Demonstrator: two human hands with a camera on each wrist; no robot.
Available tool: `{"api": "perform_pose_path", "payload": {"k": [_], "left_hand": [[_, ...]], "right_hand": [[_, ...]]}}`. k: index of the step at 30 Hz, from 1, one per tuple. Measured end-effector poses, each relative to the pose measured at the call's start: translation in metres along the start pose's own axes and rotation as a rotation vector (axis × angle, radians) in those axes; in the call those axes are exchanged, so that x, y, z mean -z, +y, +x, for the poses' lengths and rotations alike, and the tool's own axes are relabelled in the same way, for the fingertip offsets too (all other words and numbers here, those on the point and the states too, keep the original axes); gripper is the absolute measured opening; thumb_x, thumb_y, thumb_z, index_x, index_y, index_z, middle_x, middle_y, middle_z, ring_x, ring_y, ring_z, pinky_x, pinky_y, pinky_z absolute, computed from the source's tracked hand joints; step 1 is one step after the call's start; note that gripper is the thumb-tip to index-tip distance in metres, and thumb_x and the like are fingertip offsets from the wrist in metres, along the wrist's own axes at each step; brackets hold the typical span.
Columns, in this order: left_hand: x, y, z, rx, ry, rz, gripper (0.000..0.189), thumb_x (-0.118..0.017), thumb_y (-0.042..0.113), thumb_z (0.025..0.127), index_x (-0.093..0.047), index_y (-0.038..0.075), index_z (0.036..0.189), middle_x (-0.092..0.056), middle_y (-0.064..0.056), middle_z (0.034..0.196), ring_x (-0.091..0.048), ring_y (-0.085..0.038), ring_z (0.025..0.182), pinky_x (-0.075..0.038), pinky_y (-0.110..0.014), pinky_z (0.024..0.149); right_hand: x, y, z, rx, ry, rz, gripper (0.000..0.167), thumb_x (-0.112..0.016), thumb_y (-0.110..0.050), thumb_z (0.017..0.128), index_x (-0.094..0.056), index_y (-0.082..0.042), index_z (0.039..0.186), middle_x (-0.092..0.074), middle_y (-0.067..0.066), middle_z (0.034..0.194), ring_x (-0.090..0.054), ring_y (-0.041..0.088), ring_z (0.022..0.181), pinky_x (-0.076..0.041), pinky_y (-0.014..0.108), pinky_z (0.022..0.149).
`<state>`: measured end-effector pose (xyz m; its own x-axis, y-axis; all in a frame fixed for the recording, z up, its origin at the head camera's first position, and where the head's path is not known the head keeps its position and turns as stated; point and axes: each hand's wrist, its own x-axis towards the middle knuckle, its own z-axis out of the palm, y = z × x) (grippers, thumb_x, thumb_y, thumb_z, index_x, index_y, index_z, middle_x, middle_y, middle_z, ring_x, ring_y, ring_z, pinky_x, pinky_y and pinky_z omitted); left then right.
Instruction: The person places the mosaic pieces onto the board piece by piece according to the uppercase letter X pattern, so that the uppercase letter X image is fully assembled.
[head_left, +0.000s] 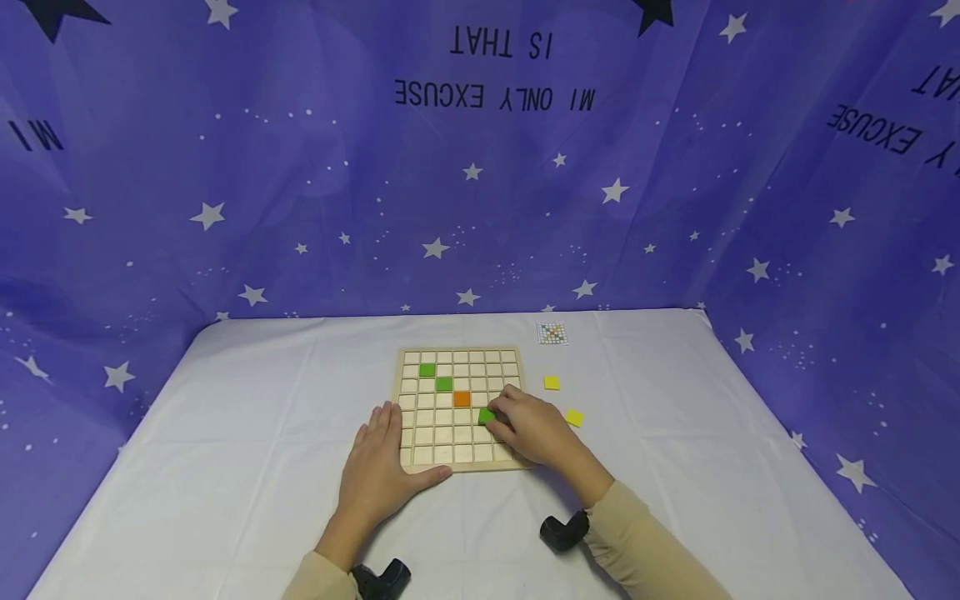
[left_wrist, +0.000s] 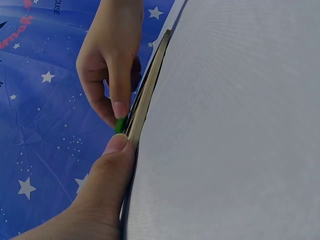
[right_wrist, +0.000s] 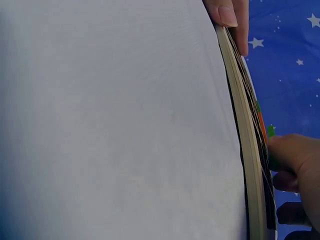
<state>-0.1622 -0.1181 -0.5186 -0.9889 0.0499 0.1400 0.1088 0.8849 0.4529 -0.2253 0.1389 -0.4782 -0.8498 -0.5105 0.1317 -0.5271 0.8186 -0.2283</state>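
Observation:
A wooden grid board lies flat on the white cloth, divided into small square cells. Two green tiles and one orange tile sit in its cells along a diagonal. My right hand pinches another green tile between thumb and fingers, close over a cell further down that diagonal. In the left wrist view this green tile shows tilted below the fingertips. My left hand rests against the board's left side, fingers straight along the edge and thumb on the front rim.
Two yellow tiles lie on the cloth right of the board. A small card with a coloured grid pattern lies beyond them. Purple star-printed fabric hangs behind the table. Black devices are worn at both wrists.

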Motion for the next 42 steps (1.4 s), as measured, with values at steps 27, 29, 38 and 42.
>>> {"api": "perform_pose_path", "payload": {"k": [27,29,38,42], "left_hand": [[0.0,-0.001,0.0,0.001,-0.002,-0.002,0.137,-0.06,0.091,0.063,-0.024,-0.004,0.155,-0.023,-0.02,0.164,-0.019,-0.037,0.153,-0.019,-0.052,0.125],[-0.001,-0.001,0.0,0.0,-0.003,0.001,0.137,-0.059,0.091,0.063,-0.023,-0.004,0.155,-0.022,-0.019,0.164,-0.019,-0.037,0.153,-0.019,-0.052,0.125],[0.0,-0.001,-0.001,0.008,-0.002,0.002,0.137,-0.06,0.091,0.063,-0.024,-0.003,0.155,-0.023,-0.019,0.164,-0.019,-0.037,0.153,-0.019,-0.052,0.125],[0.0,0.0,-0.001,0.006,0.003,-0.003,0.136,-0.062,0.09,0.063,-0.024,-0.003,0.155,-0.023,-0.019,0.164,-0.019,-0.037,0.153,-0.019,-0.052,0.125]], "right_hand": [[-0.008,0.001,0.01,-0.081,-0.015,0.21,0.03,-0.073,-0.035,0.09,-0.076,-0.02,0.116,-0.061,-0.014,0.097,-0.053,0.002,0.078,-0.046,0.019,0.067],[-0.008,0.001,0.009,-0.086,-0.014,0.23,0.029,-0.073,-0.034,0.09,-0.076,-0.02,0.116,-0.061,-0.015,0.096,-0.053,0.002,0.077,-0.046,0.019,0.066],[0.0,0.004,0.002,-0.065,-0.003,0.229,0.028,-0.073,-0.033,0.091,-0.075,-0.021,0.117,-0.06,-0.017,0.089,-0.051,0.001,0.071,-0.044,0.019,0.06],[0.006,0.018,-0.005,-0.103,0.046,0.189,0.033,-0.071,-0.033,0.092,-0.071,-0.02,0.123,-0.059,-0.016,0.088,-0.05,0.003,0.069,-0.044,0.021,0.06]]}}
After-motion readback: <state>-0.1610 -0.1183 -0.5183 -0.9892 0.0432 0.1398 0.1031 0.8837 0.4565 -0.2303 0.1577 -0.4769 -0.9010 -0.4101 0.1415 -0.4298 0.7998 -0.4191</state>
